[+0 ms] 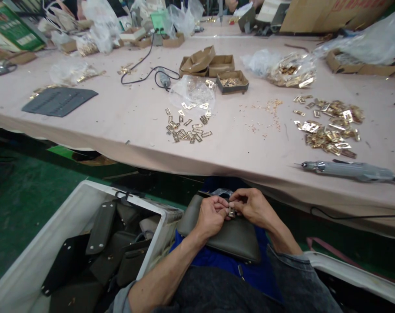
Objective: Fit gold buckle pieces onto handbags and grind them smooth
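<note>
A dark olive bag (pixel 230 239) lies across my lap on blue cloth. Above its upper part my two hands meet at a small metal clasp piece (pixel 231 211). My left hand (pixel 213 215) has its thumb and fingers pinched on the left side of this piece. From the right, my right hand (pixel 251 208) pinches the same piece with thumb and index finger. The fingertips partly cover the metal, so its exact fit against the bag is hidden.
A white bin (pixel 163 221) of dark bags stands at the left. On the table (pixel 125 126) are metal plates (pixel 187 130), a heap of gold fittings (pixel 334 130), small cardboard boxes (pixel 233 89) and an electric screwdriver (pixel 350 169) near the front edge.
</note>
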A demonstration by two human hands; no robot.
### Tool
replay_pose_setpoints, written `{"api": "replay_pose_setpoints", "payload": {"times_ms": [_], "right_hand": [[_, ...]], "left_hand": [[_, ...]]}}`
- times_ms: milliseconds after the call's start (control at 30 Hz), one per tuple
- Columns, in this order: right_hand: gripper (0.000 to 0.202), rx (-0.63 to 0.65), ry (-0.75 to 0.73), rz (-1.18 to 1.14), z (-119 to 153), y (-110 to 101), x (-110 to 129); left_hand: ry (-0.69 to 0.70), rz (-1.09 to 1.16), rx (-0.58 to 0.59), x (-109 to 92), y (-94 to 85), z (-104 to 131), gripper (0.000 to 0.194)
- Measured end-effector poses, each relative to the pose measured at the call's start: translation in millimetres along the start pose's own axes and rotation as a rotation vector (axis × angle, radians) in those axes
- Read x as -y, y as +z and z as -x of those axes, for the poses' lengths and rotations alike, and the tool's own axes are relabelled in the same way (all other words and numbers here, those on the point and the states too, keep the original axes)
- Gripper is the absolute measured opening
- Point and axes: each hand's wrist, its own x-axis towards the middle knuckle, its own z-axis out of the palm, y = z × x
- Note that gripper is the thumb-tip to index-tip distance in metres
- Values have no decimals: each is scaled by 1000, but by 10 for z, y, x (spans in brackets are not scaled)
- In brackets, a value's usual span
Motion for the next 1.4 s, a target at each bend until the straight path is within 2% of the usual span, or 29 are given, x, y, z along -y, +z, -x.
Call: {"api": "replay_pose_setpoints", "payload": {"times_ms": [200,467,633,733,967,1067,1167,1267,1400], "right_hand": [[6,-33,7,9,10,37,-2],[9,-132,49,-25,44,122,-84],[2,-155,-50,50,74,117,-34],[6,-164,-106,89,87,115,8],[14,-196,-117,52,87,169,-51],[14,-291,-70,50,161,267,-103],[21,-377,5,161,287,370,-138],[27,-358,89,223,380,435,-153],[25,-330,167,172,383,518,-161]], "left_hand": [[-8,-9,10,3,-17,0,14],[-33,54,65,-19,-31,19,19],[-43,45,68,-3,-31,22,25],[-43,56,47,20,-29,20,26],[-55,48,-27,42,26,24,23],[-45,55,-115,41,68,26,23],[-37,30,-195,52,99,26,20],[-89,72,-250,82,118,15,24],[-128,152,-333,123,144,-10,31]]}}
